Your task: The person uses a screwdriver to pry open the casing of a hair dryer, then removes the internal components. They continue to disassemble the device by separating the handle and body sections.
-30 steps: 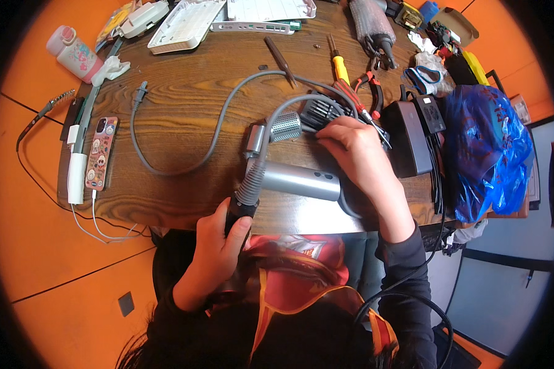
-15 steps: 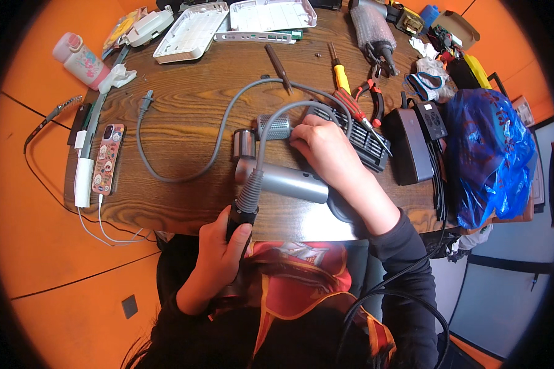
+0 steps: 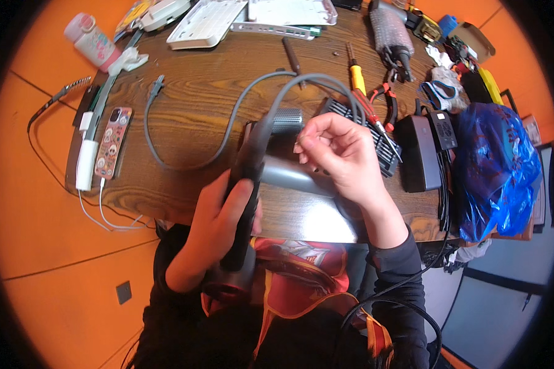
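My left hand (image 3: 214,212) is wrapped round the black handle of a partly stripped hair dryer (image 3: 245,224), held upright over the table's near edge. Its round dark head with a red rim hangs low, and a grey power cord (image 3: 208,161) leaves the handle's upper end. My right hand (image 3: 348,154) is raised just right of the handle, thumb and fingertips pinched together; anything between them is too small to make out. Beneath the hands lies a silver tube (image 3: 283,174), partly covered. Beyond it is a perforated metal cylinder (image 3: 288,120).
To the right lie a bit set (image 3: 385,150), a red screwdriver (image 3: 378,120), a yellow screwdriver (image 3: 357,77) and pliers (image 3: 391,107). A dark box (image 3: 420,154) and a blue plastic bag (image 3: 498,172) stand beyond. On the left are a phone (image 3: 114,141) and a bottle (image 3: 95,49).
My right hand has lifted off the spot beside the perforated cylinder and turned toward me, fingers pinched. My left hand has raised and tilted the hair dryer, blurring its cord end.
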`<action>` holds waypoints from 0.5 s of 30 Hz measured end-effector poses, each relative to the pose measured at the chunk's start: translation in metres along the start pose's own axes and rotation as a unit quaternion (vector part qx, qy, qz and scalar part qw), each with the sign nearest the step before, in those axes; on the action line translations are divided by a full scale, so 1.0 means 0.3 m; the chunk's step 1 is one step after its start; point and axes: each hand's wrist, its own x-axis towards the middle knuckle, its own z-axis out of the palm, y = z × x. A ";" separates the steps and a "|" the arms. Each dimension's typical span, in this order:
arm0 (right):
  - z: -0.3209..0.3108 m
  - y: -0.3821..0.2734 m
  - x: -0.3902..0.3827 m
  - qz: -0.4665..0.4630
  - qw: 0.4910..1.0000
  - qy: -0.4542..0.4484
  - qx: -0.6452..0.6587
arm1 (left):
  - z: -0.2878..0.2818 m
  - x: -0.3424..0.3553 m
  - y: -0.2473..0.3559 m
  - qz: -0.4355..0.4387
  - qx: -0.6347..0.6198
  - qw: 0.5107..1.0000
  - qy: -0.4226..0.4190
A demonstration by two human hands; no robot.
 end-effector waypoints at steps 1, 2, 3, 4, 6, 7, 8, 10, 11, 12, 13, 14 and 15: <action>0.000 0.000 0.001 0.011 0.998 -0.007 0.054 | 0.001 0.019 0.015 0.001 -0.007 1.000 -0.010; 0.003 0.004 0.003 0.008 0.997 -0.013 0.070 | 0.004 0.041 0.027 -0.009 -0.023 1.000 -0.015; 0.002 0.007 0.003 0.011 0.996 -0.020 0.086 | 0.008 0.064 0.037 -0.017 -0.043 0.999 -0.023; 0.002 0.010 0.002 0.008 0.996 -0.024 0.086 | 0.016 0.080 0.043 -0.012 -0.069 0.997 -0.032; -0.002 0.017 -0.002 0.008 0.996 -0.034 0.084 | 0.037 0.100 0.048 -0.020 -0.077 0.996 -0.044; -0.003 0.019 -0.004 0.009 0.996 -0.041 0.081 | 0.044 0.106 0.049 -0.019 -0.083 0.995 -0.051; -0.003 0.022 -0.006 -0.001 0.995 -0.047 0.090 | 0.048 0.109 0.051 -0.021 -0.068 0.996 -0.060; 0.004 0.030 -0.008 -0.005 0.996 -0.050 0.076 | 0.053 0.114 0.052 -0.031 -0.083 0.994 -0.057; 0.008 0.033 -0.008 -0.009 0.996 -0.056 0.069 | 0.054 0.115 0.053 -0.034 -0.091 0.994 -0.056; 0.010 0.035 -0.005 -0.005 0.995 -0.077 0.065 | 0.052 0.116 0.054 -0.034 -0.099 0.993 -0.054; 0.013 0.036 -0.006 -0.007 0.995 -0.073 0.065 | 0.050 0.116 0.055 -0.033 -0.108 0.992 -0.053; 0.016 0.037 -0.006 -0.009 0.995 -0.069 0.065 | 0.049 0.115 0.056 -0.033 -0.117 0.991 -0.051; 0.019 0.037 -0.008 -0.014 0.995 -0.067 0.067 | 0.050 0.114 0.056 -0.029 -0.117 0.992 -0.044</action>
